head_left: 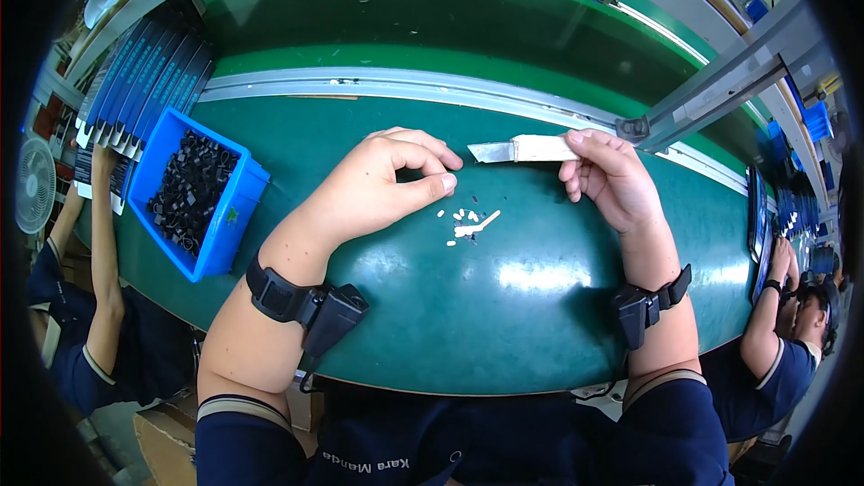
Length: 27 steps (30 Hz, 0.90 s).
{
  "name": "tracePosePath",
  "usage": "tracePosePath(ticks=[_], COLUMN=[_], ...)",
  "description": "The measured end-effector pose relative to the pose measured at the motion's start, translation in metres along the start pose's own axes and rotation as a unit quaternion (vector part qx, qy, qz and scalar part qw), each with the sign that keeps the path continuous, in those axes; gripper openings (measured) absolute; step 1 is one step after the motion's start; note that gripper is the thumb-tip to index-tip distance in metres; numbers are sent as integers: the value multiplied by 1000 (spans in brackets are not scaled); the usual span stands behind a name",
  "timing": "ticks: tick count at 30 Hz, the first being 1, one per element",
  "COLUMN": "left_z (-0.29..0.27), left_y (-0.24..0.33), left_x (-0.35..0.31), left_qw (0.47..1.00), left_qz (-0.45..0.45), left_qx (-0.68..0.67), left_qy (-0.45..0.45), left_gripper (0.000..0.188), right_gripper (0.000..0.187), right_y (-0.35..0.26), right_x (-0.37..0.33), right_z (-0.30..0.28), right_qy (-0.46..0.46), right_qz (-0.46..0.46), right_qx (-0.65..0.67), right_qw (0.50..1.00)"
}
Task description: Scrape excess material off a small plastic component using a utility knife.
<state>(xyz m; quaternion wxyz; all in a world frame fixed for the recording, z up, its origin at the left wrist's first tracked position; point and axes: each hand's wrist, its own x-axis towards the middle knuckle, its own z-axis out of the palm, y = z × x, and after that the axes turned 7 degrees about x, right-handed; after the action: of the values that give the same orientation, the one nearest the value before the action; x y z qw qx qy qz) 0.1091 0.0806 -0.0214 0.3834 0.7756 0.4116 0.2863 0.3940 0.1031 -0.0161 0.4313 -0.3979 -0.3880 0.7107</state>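
My right hand (612, 171) grips a cutter knife by its cream, wrapped-looking handle (544, 148). The knife's wide grey blade (491, 153) points left, above the green tabletop. Close to the blade's tip is my left hand (396, 175), its fingers bent and the thumb apart from them; nothing shows between them. Below the knife, between both hands, lie several small cream scraps (466, 230), one of them long and thin, mixed with tiny dark bits. Each of my forearms wears a black strapped device.
At the left stands a blue bin (236, 216) full of small black parts (193, 189). Dark blue boxes (148, 72) are lined up behind it, where another person's arm (105, 243) reaches. A metal rail (387, 83) borders the green belt beyond. Another person (783, 342) sits at the right.
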Motion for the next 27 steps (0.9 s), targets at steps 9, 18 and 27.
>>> tracePosePath(ticks=[9,18,27], left_z=[1,1,-14], left_y=[-1,0,-20], left_x=[-1,4,5], left_qw=[999,996,929], left_qz=[32,-45,-17], left_qx=[40,-64,45], left_qy=[7,36,367], left_gripper=[9,7,15], right_gripper=[17,17,18], right_y=[2,0,-12], right_x=[-2,0,14], right_z=[0,-4,7], right_qy=[-9,-9,-33], right_qz=[-4,-6,11], right_qx=[-6,-12,-29], right_qw=[1000,1000,999])
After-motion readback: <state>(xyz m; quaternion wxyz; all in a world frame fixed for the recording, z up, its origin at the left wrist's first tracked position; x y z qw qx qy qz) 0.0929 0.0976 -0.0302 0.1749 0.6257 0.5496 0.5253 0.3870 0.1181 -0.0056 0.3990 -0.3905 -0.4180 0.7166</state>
